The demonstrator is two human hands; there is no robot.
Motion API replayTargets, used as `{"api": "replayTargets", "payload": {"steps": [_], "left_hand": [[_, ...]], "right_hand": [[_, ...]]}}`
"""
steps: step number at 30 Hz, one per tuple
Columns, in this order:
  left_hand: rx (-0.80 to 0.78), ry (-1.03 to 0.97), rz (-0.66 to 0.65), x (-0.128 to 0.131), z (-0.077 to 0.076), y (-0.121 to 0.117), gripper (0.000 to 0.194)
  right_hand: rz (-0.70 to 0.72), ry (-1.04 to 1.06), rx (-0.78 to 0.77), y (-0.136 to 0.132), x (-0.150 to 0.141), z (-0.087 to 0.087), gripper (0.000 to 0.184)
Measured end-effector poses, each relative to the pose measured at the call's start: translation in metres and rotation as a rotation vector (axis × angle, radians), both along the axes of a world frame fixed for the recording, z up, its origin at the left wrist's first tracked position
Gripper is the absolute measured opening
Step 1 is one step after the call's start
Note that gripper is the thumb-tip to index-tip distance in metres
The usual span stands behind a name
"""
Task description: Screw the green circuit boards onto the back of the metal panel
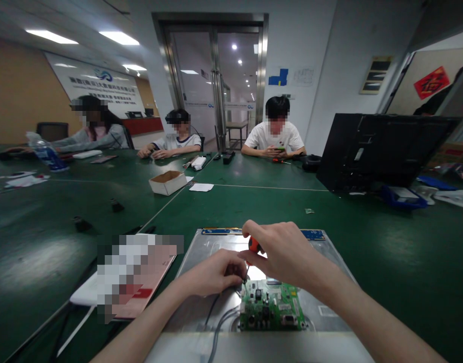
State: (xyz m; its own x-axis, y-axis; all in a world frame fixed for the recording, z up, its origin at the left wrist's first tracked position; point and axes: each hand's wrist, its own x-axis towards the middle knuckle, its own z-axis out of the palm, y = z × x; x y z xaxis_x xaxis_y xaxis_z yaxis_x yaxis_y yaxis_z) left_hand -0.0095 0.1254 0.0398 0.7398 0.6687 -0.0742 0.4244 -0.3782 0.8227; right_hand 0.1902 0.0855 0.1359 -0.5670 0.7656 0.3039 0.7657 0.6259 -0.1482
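A silver metal panel (212, 252) lies on the green table in front of me, with a green circuit board (271, 307) fixed on it. My right hand (288, 252) is closed round a screwdriver with an orange handle (254, 245); its shaft points down at the board's upper left corner. My left hand (216, 272) is curled beside the tip, fingers pinched near the shaft and resting on the panel. Grey cables (220, 322) run from the board toward me.
A blurred-out booklet (133, 277) lies left of the panel. A small open cardboard box (168, 182) sits farther back. A black monitor back (379, 151) stands at the right. Three people sit along the far side of the table.
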Motion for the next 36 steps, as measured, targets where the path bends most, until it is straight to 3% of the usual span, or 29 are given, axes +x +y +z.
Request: {"api": "replayTargets", "payload": {"steps": [6,12,18,24,30,36], "left_hand": [[0.001,-0.008,-0.006,0.0007,-0.0006,0.0005,0.016],[0.01,0.006,0.014,0.0006,0.0018,0.0013,0.008],[0.019,0.013,0.022,0.0017,0.0061,-0.0012,0.007],[0.001,0.021,0.012,0.0021,0.0074,-0.0004,0.005],[-0.011,0.027,0.005,0.0018,0.005,0.0003,0.01],[0.002,0.048,0.009,0.0007,0.0045,0.0001,0.006]], "right_hand": [[0.004,0.004,0.001,0.0002,0.0012,-0.0001,0.021],[0.032,0.025,0.001,-0.0009,0.0011,-0.0015,0.01],[0.064,0.065,-0.026,-0.0034,0.0035,-0.0006,0.023],[0.031,0.017,-0.011,-0.002,0.0026,0.0019,0.007],[0.002,0.003,-0.008,-0.0009,0.001,0.0017,0.019],[0.0,-0.009,-0.018,-0.0013,0.0019,0.0028,0.018]]}}
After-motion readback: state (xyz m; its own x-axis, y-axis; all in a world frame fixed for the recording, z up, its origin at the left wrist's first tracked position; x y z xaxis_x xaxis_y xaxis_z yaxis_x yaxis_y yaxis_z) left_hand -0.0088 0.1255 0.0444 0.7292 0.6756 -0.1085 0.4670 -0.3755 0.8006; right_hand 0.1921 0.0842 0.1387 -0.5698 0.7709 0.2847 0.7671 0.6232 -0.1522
